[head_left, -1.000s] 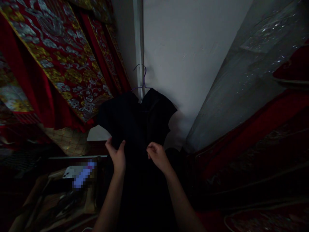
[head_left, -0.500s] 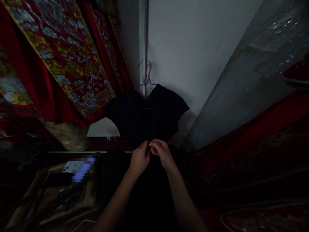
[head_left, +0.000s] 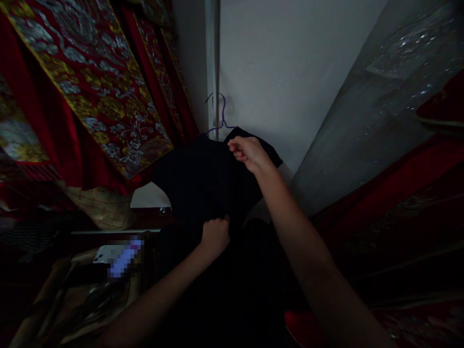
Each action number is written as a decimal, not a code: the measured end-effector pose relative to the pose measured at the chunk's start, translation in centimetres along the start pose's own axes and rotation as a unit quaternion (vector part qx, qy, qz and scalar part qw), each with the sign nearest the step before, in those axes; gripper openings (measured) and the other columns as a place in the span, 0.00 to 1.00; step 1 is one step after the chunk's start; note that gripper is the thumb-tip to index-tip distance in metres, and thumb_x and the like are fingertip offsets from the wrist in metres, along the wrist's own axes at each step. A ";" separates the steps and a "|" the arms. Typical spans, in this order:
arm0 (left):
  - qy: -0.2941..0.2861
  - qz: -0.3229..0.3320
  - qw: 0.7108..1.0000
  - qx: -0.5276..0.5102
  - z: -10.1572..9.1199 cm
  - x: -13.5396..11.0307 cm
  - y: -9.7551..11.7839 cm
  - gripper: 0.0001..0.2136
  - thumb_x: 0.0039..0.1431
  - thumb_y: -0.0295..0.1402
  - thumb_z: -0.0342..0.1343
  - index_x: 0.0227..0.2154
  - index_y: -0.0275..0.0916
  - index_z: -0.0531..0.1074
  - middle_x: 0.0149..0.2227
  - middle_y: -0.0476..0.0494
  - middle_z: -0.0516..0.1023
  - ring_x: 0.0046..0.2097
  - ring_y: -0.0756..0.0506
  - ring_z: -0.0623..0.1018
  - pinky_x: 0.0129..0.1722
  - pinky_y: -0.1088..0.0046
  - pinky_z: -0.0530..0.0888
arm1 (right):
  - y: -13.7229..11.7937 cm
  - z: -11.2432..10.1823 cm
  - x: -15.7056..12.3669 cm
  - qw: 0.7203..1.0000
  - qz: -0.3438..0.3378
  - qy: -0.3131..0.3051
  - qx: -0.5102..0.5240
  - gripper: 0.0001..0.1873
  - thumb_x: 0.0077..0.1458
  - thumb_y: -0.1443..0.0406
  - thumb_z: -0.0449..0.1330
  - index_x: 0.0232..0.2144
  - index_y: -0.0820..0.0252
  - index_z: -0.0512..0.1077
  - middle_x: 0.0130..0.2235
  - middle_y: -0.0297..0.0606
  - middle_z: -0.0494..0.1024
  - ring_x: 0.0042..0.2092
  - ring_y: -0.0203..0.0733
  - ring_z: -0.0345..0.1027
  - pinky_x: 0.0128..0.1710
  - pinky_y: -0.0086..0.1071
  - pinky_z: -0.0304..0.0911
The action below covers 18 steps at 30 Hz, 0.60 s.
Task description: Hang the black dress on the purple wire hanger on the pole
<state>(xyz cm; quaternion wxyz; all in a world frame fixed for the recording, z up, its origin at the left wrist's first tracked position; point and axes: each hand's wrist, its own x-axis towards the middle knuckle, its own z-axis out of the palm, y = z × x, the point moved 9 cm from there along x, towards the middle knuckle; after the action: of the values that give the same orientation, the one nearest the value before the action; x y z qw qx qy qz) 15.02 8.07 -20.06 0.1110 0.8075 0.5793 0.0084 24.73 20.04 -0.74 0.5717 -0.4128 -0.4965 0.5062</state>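
Observation:
A dark short-sleeved shirt (head_left: pixel 195 179) hangs on a purple wire hanger (head_left: pixel 223 118), hooked at a narrow upright strip on the wall. My left hand (head_left: pixel 216 237) is closed in a fist on the lower front of the shirt, fingers curled into the cloth. Higher up, my right hand (head_left: pixel 248 152) is in front of the shirt's collar area, its fingertips pinched together. Whatever those fingertips may hold is too small and dark to make out.
Red cloth with gold and silver embroidery (head_left: pixel 105 87) hangs at left. Shiny clear plastic sheeting (head_left: pixel 362 121) covers things at right, above red fabric (head_left: pixel 391 179). At lower left, a pale phone (head_left: pixel 108 253), partly blurred out, lies on a wooden-framed seat (head_left: pixel 47 285).
My right hand has moved up from beside the left hand to the collar area. The left hand has stayed low and closed on the cloth. The shirt's front opening looks more covered.

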 end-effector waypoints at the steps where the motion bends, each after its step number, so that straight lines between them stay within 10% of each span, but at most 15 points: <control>1: -0.001 0.012 1.000 0.002 0.0 0.2 0.0 0.19 0.58 0.21 0.47 0.51 0.34 0.72 0.41 0.30 0.82 0.44 0.33 0.83 0.40 0.59 0.78 | -0.4 0.3 0.0 1.000 -0.008 -0.002 -0.008 0.09 0.51 0.71 0.57 0.21 0.65 0.70 0.19 0.32 0.69 0.16 0.23 0.50 0.14 0.21 0.39; 5: 0.085 0.088 0.989 -0.086 -4.3 1.4 -0.2 0.12 0.60 0.25 0.51 0.45 0.37 0.73 0.43 0.34 0.82 0.44 0.36 0.83 0.41 0.62 0.77 | -0.1 0.8 -1.4 0.998 -0.056 0.004 -0.024 0.06 0.53 0.67 0.58 0.25 0.63 0.70 0.18 0.29 0.70 0.16 0.25 0.54 0.15 0.22 0.42; 9: 0.341 0.185 0.887 -0.250 -16.3 0.9 -1.4 0.19 0.65 0.28 0.50 0.58 0.40 0.63 0.44 0.41 0.80 0.45 0.44 0.80 0.47 0.68 0.75 | 0.3 1.2 -2.9 0.988 -0.127 -0.021 -0.083 0.06 0.54 0.65 0.58 0.27 0.61 0.70 0.17 0.29 0.70 0.16 0.28 0.56 0.17 0.24 0.48; 12: 0.413 0.245 0.851 -0.214 -22.5 0.9 -1.4 0.15 0.67 0.28 0.48 0.55 0.38 0.69 0.43 0.42 0.80 0.46 0.45 0.79 0.49 0.67 0.73 | -0.5 1.4 -3.8 0.972 -0.190 -0.035 -0.136 0.07 0.56 0.62 0.59 0.28 0.60 0.70 0.19 0.29 0.71 0.19 0.29 0.59 0.21 0.25 0.52; 18: 0.407 0.260 0.867 -0.121 -24.3 2.1 -0.4 0.09 0.67 0.31 0.50 0.38 0.36 0.76 0.39 0.42 0.80 0.42 0.44 0.78 0.46 0.69 0.71 | 0.0 0.6 -3.2 0.940 -0.231 0.038 -0.249 0.09 0.57 0.62 0.58 0.25 0.57 0.66 0.22 0.32 0.70 0.24 0.34 0.62 0.26 0.28 0.52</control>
<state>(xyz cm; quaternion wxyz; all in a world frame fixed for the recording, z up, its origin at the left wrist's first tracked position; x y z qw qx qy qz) 11.94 14.29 3.37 -0.0444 0.8342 0.3365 0.4346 24.20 16.90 -1.16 0.5702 -0.4352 -0.6661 0.2046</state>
